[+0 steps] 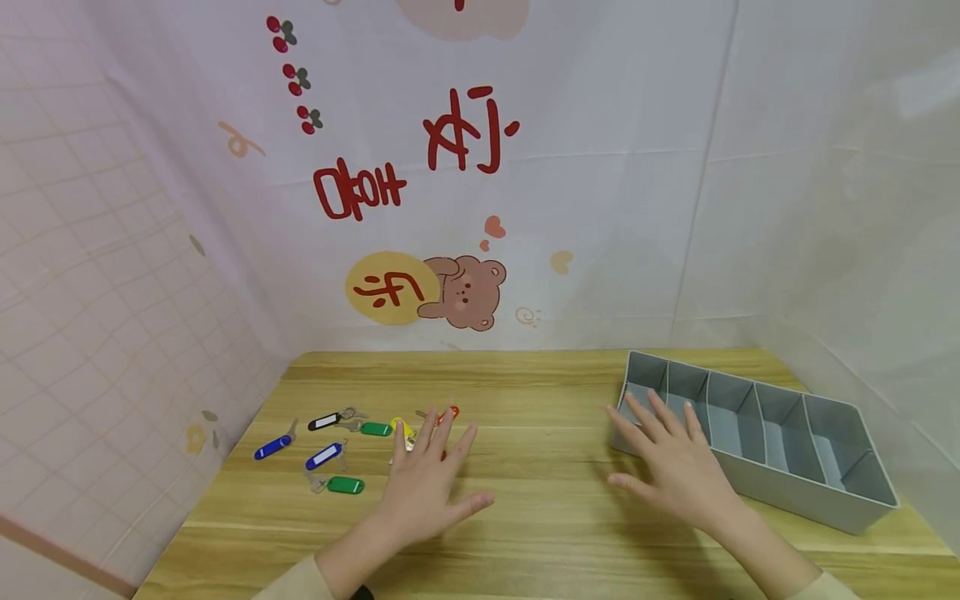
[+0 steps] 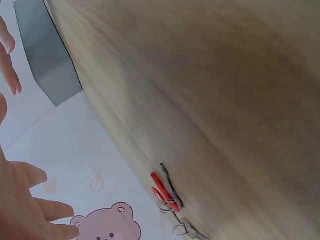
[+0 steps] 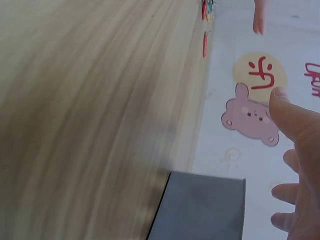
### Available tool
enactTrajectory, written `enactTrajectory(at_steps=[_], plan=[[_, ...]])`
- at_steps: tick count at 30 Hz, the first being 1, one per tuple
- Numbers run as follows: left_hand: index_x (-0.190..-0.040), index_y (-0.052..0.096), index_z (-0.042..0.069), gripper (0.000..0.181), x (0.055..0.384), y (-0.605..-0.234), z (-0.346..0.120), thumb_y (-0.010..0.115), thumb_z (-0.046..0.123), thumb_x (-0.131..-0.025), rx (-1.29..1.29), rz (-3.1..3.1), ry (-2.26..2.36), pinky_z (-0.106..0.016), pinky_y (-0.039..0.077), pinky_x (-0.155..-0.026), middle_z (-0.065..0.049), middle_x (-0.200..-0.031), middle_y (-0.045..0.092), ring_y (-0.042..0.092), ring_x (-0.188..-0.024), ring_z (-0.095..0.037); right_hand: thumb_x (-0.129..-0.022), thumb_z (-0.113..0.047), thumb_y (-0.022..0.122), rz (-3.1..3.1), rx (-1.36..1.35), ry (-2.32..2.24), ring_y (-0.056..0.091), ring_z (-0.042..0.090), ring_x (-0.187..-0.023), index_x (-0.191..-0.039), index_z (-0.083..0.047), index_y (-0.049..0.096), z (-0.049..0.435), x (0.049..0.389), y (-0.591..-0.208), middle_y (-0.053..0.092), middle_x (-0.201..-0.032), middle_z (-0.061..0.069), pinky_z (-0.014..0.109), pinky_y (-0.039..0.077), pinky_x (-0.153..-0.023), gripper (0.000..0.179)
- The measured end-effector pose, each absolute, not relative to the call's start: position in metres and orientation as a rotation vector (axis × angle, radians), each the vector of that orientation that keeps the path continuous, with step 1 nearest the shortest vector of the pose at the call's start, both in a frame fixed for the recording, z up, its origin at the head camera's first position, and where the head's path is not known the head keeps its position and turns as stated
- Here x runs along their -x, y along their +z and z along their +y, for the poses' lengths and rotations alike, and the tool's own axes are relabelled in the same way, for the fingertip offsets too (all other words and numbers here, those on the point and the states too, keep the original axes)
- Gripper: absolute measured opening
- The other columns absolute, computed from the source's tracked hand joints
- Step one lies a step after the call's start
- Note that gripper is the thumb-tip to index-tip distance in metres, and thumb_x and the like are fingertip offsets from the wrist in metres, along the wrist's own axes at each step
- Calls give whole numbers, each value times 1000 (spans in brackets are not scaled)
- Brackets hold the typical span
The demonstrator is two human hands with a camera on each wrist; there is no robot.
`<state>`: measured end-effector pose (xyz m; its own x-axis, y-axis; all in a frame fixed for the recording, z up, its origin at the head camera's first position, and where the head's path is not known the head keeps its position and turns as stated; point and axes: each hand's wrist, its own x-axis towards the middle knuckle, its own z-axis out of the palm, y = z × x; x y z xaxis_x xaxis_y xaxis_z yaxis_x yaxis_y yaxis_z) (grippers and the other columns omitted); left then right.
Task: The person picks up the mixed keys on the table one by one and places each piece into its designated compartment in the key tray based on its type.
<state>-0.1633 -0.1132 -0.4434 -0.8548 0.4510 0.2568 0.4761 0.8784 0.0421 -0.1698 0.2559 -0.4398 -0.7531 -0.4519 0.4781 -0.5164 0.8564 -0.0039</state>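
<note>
My left hand (image 1: 422,492) hovers over the table with its fingers spread, nearest to a group of keys with coloured plastic tags, and holds nothing. Two blue tags (image 1: 273,447), a black tag (image 1: 325,422), two green tags (image 1: 346,485) and a yellow tag (image 1: 403,427) lie there. A red tag (image 1: 449,414) shows just beyond my fingertips; the hand hides part of this group. Fingers apart and holding nothing, my right hand (image 1: 677,471) is in the air in front of a grey divided box (image 1: 798,492), covering part of its left end.
The box has several compartments in a row and stands at the right of the wooden table (image 1: 540,517). A white printed cloth (image 1: 600,208) hangs behind the table, and more cloth borders it on the left and right.
</note>
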Motion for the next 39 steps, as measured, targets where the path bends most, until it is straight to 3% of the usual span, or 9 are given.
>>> enactTrajectory(at_steps=[7,16,25,34,39], plan=[[-153,40,24,89,165,-447,-121,38,82,-86,689,-2764,-162,-73,10,-107,-14,-158,31,19,-148,-34,-78,-57,76,-2533,-661,191,26,39,-144,-153,-20,41,275,168,-443,39,-153,16,65,3,-113,90],[-150,46,21,84,167,-449,-137,62,70,-83,679,-2712,-214,-71,5,-109,-14,-153,40,32,-142,-38,-76,-54,79,-2513,-598,207,23,35,-146,-153,-22,40,295,165,-442,42,-151,17,65,5,-113,92],[-141,57,16,78,172,-449,-151,70,65,-81,638,-2667,-247,-71,12,-109,-13,-144,51,43,-134,-39,-75,-47,82,-2499,-542,238,32,39,-141,-150,-18,45,314,161,-437,45,-149,17,63,5,-114,88],[-144,54,20,77,176,-446,-165,70,63,-81,590,-2649,-228,-69,18,-108,-12,-136,57,50,-125,-36,-75,-48,82,-2482,-481,282,38,38,-137,-149,-21,47,330,158,-434,51,-142,17,57,7,-117,86],[-138,59,17,72,177,-446,-171,73,58,-81,585,-2599,-234,-69,22,-107,-12,-133,60,52,-123,-35,-74,-41,84,-2460,-457,327,42,40,-133,-146,-18,50,340,156,-432,54,-139,18,56,9,-117,83]])
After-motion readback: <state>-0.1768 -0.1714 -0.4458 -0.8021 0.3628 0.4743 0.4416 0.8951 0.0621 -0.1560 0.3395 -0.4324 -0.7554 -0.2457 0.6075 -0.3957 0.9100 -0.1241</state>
